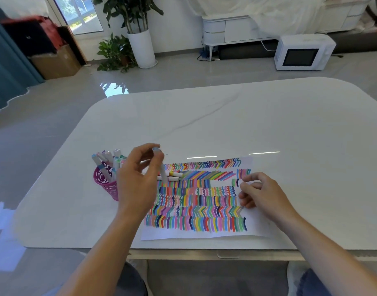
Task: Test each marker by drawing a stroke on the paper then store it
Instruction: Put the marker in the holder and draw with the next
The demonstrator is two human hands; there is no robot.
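Observation:
A white sheet of paper [206, 235], filled with rows of coloured strokes, lies near the table's front edge. My left hand [138, 178] holds a white marker [161, 165] upright by its capped top, above the paper's left end. Two more markers [174, 176] lie side by side on the paper just right of that hand. A magenta mesh pen cup [107, 185] with several markers stands left of the paper. My right hand [260, 194] rests on the paper's right side with fingers curled; nothing shows in it.
The white table [226, 124] stretches far beyond the paper. On the floor behind are potted plants [128, 39], a white microwave [302, 53], a white cabinet and a cardboard box [55, 63]. My knees show under the front edge.

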